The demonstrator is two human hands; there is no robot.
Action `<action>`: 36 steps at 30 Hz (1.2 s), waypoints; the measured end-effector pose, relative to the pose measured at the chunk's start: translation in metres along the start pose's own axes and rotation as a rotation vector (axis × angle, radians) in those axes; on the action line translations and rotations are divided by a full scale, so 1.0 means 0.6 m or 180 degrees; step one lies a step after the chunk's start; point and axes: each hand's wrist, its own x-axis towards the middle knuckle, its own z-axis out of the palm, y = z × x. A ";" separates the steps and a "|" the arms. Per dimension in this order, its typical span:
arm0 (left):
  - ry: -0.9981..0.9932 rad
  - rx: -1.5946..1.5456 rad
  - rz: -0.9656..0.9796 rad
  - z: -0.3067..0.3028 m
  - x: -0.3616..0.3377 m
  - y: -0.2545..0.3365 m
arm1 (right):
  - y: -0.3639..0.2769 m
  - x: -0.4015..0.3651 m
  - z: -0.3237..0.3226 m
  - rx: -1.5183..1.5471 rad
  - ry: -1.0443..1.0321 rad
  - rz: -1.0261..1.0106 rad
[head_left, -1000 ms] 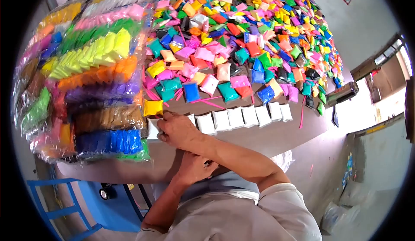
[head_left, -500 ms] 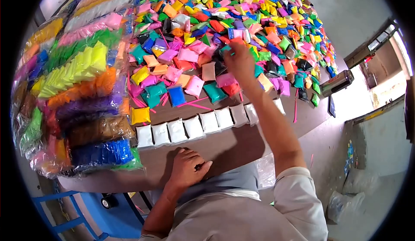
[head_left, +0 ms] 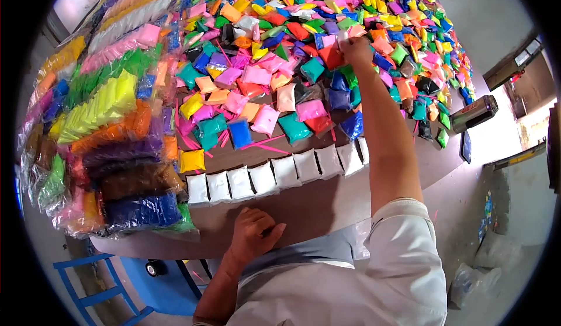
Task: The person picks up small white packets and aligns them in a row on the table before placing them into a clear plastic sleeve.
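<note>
My right hand reaches far into the heap of small coloured packets. Its fingers are bent down and pinched together at a pale packet, beside a red packet; the fingertips are partly hidden, so a firm hold cannot be made out. My left hand rests at the near table edge, fingers curled in a loose fist with nothing seen in it. Between that hand and the heap runs a row of white packets, side by side, its right end covered by my right forearm.
Large clear bags of packets sorted by colour are stacked on the left of the table. A yellow packet lies above the row's left end. Pink strips are scattered about. A phone and a dark cylindrical object are at the right edge.
My right hand has moved farther away and to the right, from a teal packet to the pale and red ones. The teal packet now lies uncovered. My left hand stays put.
</note>
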 end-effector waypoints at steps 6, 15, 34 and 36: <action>0.0008 -0.0433 -0.0197 -0.003 -0.002 -0.009 | -0.077 -0.157 -0.126 0.2759 -0.0938 -0.0513; -0.0169 -0.1318 -0.0671 -0.015 -0.010 -0.012 | -0.143 -0.580 -0.252 0.3265 -0.2305 -0.0738; -0.0237 -0.0525 0.0089 -0.003 -0.012 -0.025 | -0.193 -0.695 -0.190 0.4002 -0.2335 0.1253; -0.0273 -0.0499 0.0104 -0.005 -0.011 -0.023 | -0.190 -0.703 -0.185 0.4010 -0.2200 0.1166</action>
